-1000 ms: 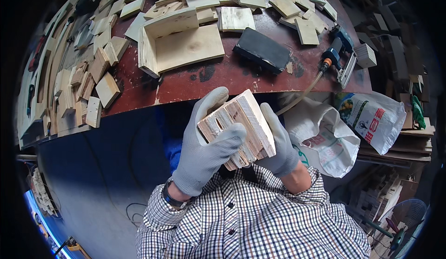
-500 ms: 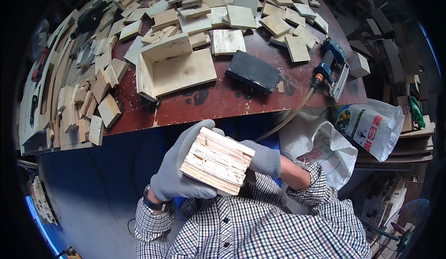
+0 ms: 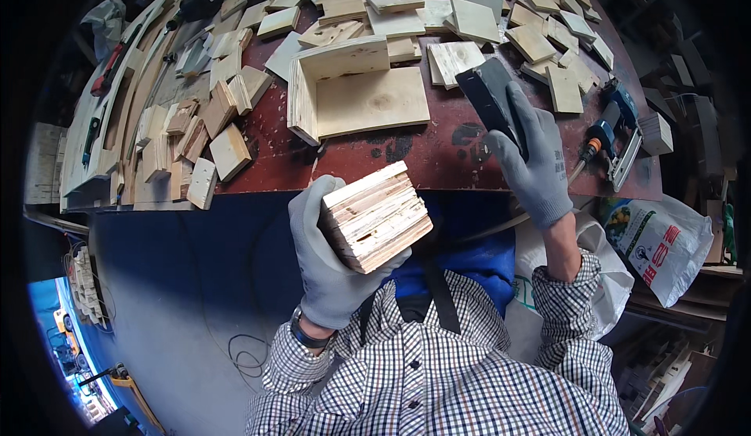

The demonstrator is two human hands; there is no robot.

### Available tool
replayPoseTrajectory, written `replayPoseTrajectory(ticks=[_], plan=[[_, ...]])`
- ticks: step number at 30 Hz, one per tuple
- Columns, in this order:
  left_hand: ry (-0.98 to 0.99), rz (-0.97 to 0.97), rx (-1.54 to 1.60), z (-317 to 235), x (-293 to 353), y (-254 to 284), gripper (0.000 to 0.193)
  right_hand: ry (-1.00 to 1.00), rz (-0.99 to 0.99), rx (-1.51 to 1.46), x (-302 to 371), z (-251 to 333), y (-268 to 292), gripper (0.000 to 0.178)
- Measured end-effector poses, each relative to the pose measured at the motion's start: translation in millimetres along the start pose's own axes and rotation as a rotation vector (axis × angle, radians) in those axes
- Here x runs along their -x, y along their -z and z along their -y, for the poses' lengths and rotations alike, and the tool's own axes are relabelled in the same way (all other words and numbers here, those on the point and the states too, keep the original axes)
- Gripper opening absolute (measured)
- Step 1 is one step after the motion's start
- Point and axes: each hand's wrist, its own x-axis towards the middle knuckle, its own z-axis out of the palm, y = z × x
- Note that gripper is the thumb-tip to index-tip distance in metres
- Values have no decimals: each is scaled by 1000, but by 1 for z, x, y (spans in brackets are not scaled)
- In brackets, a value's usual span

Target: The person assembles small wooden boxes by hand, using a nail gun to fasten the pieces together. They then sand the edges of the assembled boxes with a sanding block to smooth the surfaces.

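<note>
My left hand (image 3: 325, 252), in a grey knit glove, grips a thick block of stacked plywood pieces (image 3: 377, 218) in front of my chest. The rough layered edges of the stack face up. At the table's front edge, my gloved right hand (image 3: 533, 154) is wrapped round a black rectangular block (image 3: 494, 101). That block is tilted, with one end raised off the table. A part-built wooden box (image 3: 368, 95), with two upright walls on a flat board, stands on the table to its left.
Many loose plywood pieces (image 3: 395, 17) cover the far part of the red table (image 3: 266, 178). A blue air nailer (image 3: 614, 123) with a hose lies at the right. White sacks (image 3: 657, 236) are below it. Long wood strips (image 3: 125, 115) and hand tools lie at the left.
My right hand has left the plywood stack, reached forward and taken hold of the black block, lifting and tilting it. My left hand still holds the stack. The view has shifted.
</note>
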Motion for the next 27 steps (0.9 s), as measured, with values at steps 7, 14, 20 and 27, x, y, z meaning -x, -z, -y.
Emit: replayPoseTrajectory(ticks=[7,14,20,27], plan=[[28,-23,-18,0,-5,-8,109,271,218,-49,50,128,6,75],[106,-42,91,7,4,-11,113,115,-22,-43,30,64,-15,72],[73,-109,-32,-4,3,-1,115,226,184,-60,44,130,-13,74],[178,-196,97,25,0,14,114,92,226,-261,116,93,10,77]])
